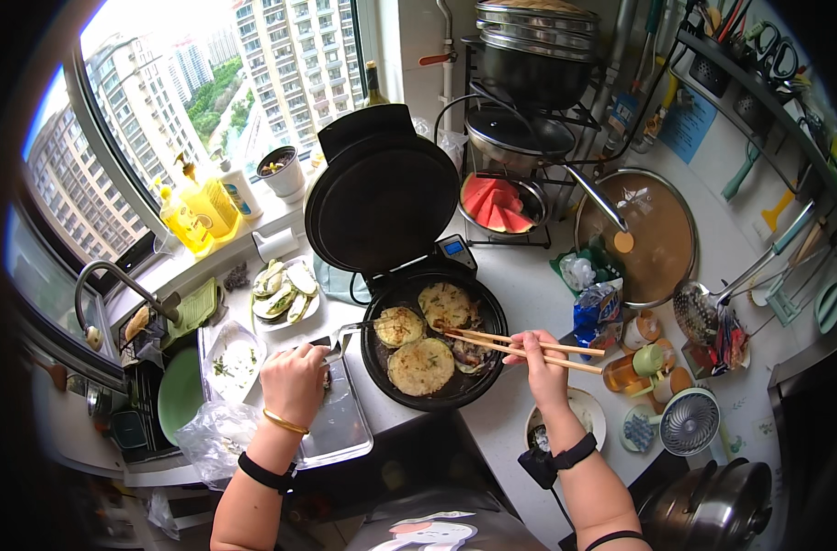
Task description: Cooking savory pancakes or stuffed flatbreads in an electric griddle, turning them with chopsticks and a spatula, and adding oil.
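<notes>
My left hand [291, 386] grips a metal utensil [337, 342], whose tip reaches the edge of a small browned slice in batter [399, 326]. Wooden chopsticks [522, 346] are held in my right hand [539, 368], their tips at a darker, partly hidden piece [470, 357] on the right of the pan. Both hands work over a round electric griddle [384, 394] whose black lid [384, 200] stands raised. Two more battered rounds lie in it, a pale golden one [420, 367] at the front and a browned one [447, 306] at the back.
A metal tray [349, 441] sits left of the griddle, near a plate of coated slices [285, 293] and a white dish [234, 361]. A bowl [592, 413] stands under my right forearm. Bottles [635, 372] and a small fan [689, 421] stand right; watermelon [494, 203] lies behind.
</notes>
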Tool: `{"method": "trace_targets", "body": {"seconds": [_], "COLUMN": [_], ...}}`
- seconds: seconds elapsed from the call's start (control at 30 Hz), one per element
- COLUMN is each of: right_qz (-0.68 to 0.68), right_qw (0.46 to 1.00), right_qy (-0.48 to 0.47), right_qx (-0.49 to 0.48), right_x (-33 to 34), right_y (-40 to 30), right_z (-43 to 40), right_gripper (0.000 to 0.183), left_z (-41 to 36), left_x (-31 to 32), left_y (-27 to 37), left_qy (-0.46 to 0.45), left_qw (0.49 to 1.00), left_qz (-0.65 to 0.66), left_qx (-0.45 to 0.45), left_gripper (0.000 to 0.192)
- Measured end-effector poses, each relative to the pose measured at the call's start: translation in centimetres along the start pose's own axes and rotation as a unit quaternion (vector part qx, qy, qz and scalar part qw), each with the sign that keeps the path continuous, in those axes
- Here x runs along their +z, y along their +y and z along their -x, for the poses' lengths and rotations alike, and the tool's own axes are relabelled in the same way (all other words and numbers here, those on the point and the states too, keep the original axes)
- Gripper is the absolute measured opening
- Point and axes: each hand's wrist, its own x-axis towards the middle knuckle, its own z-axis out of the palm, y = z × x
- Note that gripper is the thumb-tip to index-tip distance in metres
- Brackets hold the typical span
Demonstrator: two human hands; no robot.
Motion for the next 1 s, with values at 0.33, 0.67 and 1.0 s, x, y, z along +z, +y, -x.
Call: {"method": "trace_targets", "body": {"seconds": [0.33, 0.67, 1.0], "right_qz": [0.054, -0.053, 0.049], "right_qw": [0.996, 0.997, 0.995], "right_qy": [-0.019, 0.056, -0.061], "right_qx": [-0.069, 0.002, -0.060], "right_x": [1.0, -1.8, 1.6], "right_y": [0.3, 0.1, -0.7], "right_z": [0.2, -1.9, -1.4], "right_gripper": [0.026, 0.027, 0.026], "left_z": [2.5, 4.9, 5.9], "left_x": [-0.5, -0.4, -1.4], "left_y": [-0.3, -0.1, 0.2], "left_qy": [0.001, 0.010, 0.013], "left_qw": [1.000, 0.998, 0.995], "left_qz": [0.017, 0.041, 0.051], "left_qx": [-0.022, -0.056, -0.087], "left_gripper": [0.024, 0.021, 0.021]}}
